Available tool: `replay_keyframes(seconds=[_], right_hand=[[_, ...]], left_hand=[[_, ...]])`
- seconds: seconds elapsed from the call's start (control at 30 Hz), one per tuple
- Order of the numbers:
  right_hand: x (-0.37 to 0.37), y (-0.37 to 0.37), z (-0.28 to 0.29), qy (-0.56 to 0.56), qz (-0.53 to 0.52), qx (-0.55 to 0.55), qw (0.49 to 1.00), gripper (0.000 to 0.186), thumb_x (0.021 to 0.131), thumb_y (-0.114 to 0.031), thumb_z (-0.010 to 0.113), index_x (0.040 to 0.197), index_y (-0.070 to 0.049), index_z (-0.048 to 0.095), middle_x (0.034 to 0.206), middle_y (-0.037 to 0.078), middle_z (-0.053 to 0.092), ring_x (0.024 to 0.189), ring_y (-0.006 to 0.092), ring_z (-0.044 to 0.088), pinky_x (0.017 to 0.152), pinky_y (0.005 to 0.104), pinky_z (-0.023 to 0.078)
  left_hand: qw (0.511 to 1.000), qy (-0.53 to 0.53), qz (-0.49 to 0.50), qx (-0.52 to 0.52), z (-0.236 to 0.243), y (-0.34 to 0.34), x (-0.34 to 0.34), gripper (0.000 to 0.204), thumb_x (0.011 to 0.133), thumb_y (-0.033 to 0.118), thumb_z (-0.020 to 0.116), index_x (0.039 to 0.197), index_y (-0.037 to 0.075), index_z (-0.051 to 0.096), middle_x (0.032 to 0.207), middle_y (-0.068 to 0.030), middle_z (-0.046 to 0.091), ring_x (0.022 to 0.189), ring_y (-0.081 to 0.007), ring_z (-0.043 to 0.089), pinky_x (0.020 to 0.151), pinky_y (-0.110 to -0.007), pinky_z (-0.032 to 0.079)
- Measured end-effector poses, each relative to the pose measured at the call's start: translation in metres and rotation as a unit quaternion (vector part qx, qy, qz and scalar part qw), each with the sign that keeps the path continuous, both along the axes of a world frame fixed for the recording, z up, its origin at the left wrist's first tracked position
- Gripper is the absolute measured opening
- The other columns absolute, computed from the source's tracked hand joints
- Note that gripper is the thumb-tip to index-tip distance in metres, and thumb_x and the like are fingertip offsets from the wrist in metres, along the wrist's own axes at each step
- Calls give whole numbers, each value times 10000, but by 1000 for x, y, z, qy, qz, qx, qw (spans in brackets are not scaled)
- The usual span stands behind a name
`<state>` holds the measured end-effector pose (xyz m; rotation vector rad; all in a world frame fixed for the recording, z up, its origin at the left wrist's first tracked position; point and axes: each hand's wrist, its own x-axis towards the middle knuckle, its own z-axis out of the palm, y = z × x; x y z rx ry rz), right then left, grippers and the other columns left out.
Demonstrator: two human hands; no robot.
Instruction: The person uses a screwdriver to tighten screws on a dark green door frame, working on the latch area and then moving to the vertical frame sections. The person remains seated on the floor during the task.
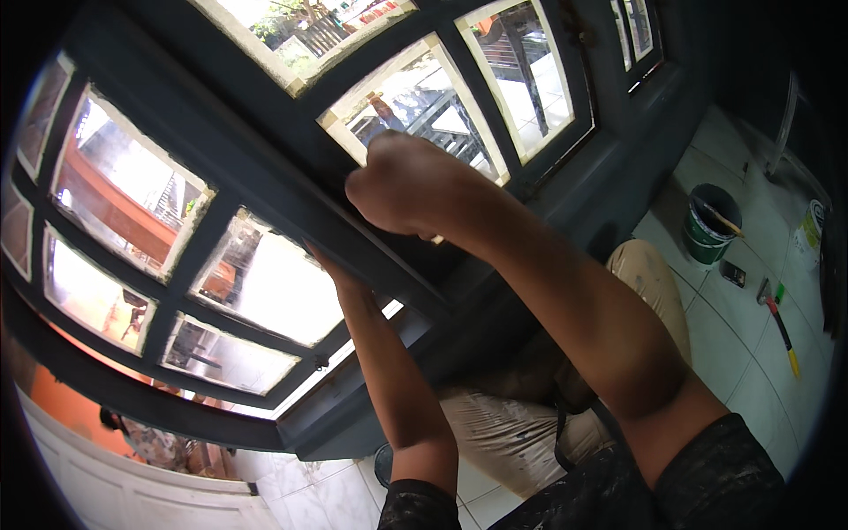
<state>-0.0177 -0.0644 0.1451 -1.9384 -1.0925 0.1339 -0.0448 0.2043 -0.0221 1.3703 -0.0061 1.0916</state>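
Observation:
My right hand (397, 181) is closed in a fist, slightly smeared by motion, in front of the dark grey window frame (508, 132). A small pale bit shows beneath the fist; what the fingers hold is hidden. To its left, my left hand (325, 258) reaches up to the dark post (225, 155) between two window sections. Most of that hand is behind the post, so its fingers cannot be seen. Pale strips, apparently masking tape (338, 132), border the glass pane (420, 110) behind my right fist.
On the white tiled floor (738, 358) at right stand a green bucket (702, 238) with a brush handle in it and a white-green can (808, 231). A small dark box (732, 273) and a red-and-yellow-handled scraper (782, 331) lie nearby. My paint-spotted trousers (495, 437) are below.

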Motion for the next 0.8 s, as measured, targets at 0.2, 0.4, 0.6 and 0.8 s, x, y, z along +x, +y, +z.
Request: replay_keyframes(seconds=[0.2, 0.4, 0.6, 0.8], right_hand=[[-21, 11, 10, -36, -49, 6, 998, 306, 872, -75, 592, 1069, 123, 717, 1080, 326, 715, 1032, 450, 723, 918, 428, 580], [-12, 6, 23, 183, -25, 12, 983, 281, 891, -98, 562, 1046, 110, 672, 913, 272, 716, 804, 324, 733, 703, 414, 594], [-18, -9, 27, 46, -31, -52, 997, 204, 814, -90, 643, 903, 59, 751, 893, 238, 753, 828, 319, 775, 722, 360, 611], [-19, 21, -3, -73, -49, 51, 995, 219, 806, -69, 660, 840, 139, 722, 932, 277, 733, 895, 398, 755, 806, 415, 606]], left_hand=[[985, 27, -57, -158, 8, -15, -2, 790, 1069, 657, 251, 1558, 56, 401, 1486, -147, 537, 1376, -303, 522, 1140, -440, 452], [998, 10, -58, -28, 13, -17, 2, 761, 1089, 611, 204, 1555, 44, 405, 1497, -149, 522, 1377, -292, 507, 1163, -433, 407], [999, 10, -35, -40, 14, -23, 4, 733, 1103, 577, 214, 1553, 30, 403, 1504, -153, 518, 1368, -291, 514, 1155, -433, 416], [997, 10, -46, -65, 8, -4, 4, 726, 1102, 579, 233, 1554, 39, 408, 1502, -147, 525, 1380, -291, 514, 1132, -429, 446]])
